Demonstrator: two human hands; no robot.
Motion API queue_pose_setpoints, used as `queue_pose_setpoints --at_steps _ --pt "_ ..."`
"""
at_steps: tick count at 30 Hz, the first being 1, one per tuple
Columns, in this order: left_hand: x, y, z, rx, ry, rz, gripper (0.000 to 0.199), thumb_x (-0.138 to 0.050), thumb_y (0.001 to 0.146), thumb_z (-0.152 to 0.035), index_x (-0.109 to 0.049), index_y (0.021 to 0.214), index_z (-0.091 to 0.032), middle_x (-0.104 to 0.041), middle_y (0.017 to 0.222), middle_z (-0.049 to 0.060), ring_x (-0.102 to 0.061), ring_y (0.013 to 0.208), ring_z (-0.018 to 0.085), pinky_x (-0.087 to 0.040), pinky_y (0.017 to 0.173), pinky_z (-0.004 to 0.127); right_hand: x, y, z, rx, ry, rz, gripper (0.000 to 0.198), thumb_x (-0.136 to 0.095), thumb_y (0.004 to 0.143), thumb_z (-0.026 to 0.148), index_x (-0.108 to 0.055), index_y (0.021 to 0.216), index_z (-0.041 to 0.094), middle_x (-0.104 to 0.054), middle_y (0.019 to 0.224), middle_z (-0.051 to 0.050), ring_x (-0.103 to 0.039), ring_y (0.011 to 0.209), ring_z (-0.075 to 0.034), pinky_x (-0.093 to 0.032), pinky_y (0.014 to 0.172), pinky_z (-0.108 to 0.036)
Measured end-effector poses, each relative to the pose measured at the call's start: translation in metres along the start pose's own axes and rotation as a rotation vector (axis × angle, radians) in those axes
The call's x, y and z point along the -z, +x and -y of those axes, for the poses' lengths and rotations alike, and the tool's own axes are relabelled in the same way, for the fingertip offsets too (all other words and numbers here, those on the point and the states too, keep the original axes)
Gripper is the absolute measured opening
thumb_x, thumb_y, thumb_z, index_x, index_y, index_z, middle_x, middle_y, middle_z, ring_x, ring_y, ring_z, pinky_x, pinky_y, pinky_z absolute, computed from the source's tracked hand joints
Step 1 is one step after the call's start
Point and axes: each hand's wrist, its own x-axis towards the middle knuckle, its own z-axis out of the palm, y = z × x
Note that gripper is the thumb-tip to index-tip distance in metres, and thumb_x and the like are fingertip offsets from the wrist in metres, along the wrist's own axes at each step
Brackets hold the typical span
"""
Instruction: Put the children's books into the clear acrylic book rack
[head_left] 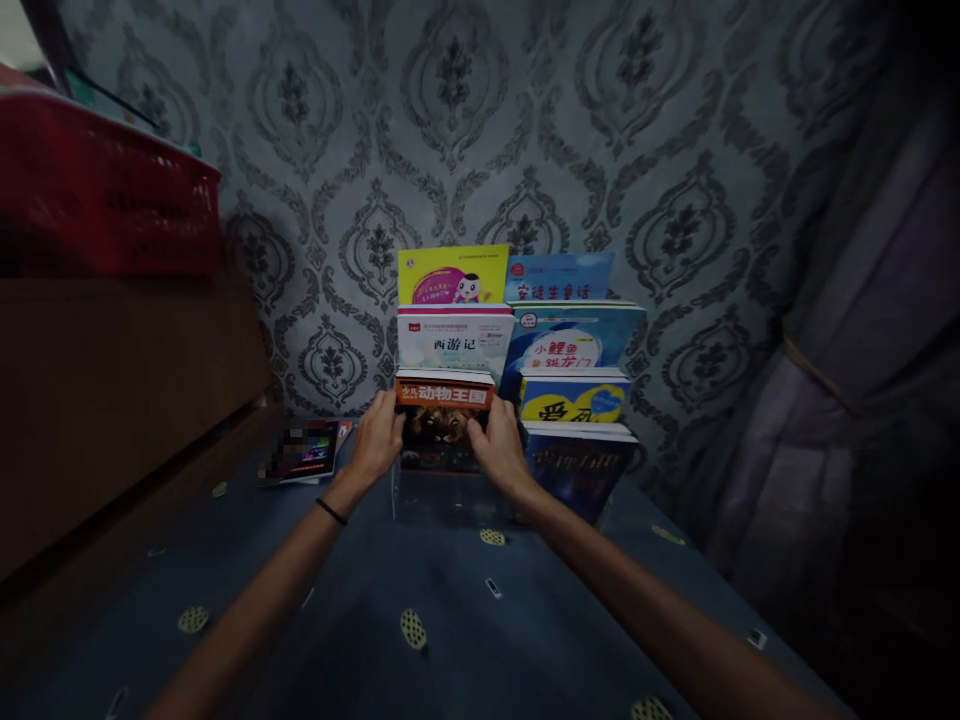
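Observation:
Between my two hands is a book with an orange title band and a lion's face on its dark cover. My left hand grips its left edge, thumb on the front, and my right hand holds the right edge the same way. The book is upright at the front of a clear tiered stand. Behind it rise a pale book with a pink top edge and a yellow book. On the right side stand a dark blue book, a yellow-and-blue book and light blue books.
A dark blue patterned cloth covers the surface. Flat on it at the left lies a dark-covered book or magazine. A brown box or cabinet with a red basket on top fills the left; a tied curtain hangs right.

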Motion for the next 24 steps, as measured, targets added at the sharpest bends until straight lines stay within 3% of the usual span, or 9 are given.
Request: queue_pose_setpoints --at_steps 11,24 --pt "0.003 0.000 0.001 -0.027 -0.023 -0.002 0.025 -0.049 0.091 -0.013 -0.055 0.114 -0.019 -0.062 0.107 0.010 -0.061 0.104 0.024 -0.050 0.088 0.035 -0.006 0.001 -0.006 0.005 0.002 -0.047 0.037 -0.051 0.078 0.024 -0.053 0.114 0.020 -0.052 0.097 -0.008 -0.054 0.100 -0.030 -0.048 0.092 -0.049" --pt "0.003 0.002 0.008 -0.060 -0.025 0.020 0.025 -0.049 0.091 -0.014 -0.055 0.115 -0.018 -0.062 0.108 0.009 -0.059 0.105 0.024 -0.050 0.092 0.037 -0.009 -0.002 -0.004 -0.018 -0.008 -0.081 0.042 -0.053 0.079 0.031 -0.053 0.118 0.017 -0.051 0.099 -0.010 -0.053 0.102 -0.031 -0.047 0.094 -0.051"
